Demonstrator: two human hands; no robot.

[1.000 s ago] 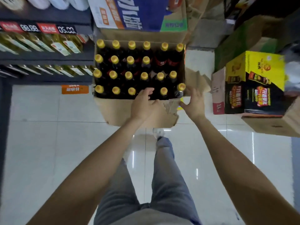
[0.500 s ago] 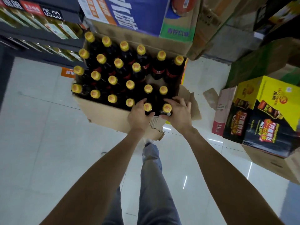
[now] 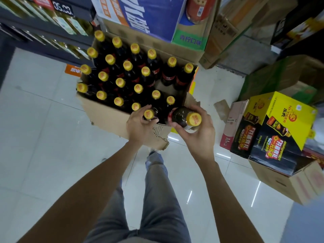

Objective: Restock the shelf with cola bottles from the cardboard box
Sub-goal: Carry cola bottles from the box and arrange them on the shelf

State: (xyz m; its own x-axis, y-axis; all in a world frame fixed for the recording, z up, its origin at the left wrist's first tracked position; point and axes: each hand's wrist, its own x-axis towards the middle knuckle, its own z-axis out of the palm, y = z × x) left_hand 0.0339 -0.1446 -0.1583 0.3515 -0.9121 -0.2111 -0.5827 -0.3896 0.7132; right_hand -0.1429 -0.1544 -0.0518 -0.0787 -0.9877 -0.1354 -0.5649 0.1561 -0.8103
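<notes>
cola bottles (image 3: 133, 79) stand packed upright in the box (image 3: 105, 118) on the floor, yellow caps up, with two at the near right corner in hand. the right hand (image 3: 196, 135) has its fingers clamped round the neck of the right bottle (image 3: 182, 117), which is up out of the row and tilted toward the camera; the left hand (image 3: 138, 127) pinches the left bottle (image 3: 149, 114) just under its cap, and that one sits low among its neighbours. to do this well, i'd draw each bottle straight up until its base is past the torn box edge, keep the grip below the cap, and then turn to the shelf (image 3: 43, 30) at upper left. half a second ago both hands were only closing on these caps and both bottles sat level in the row; now the right one has risen and leans, and the view has come closer over the box.
</notes>
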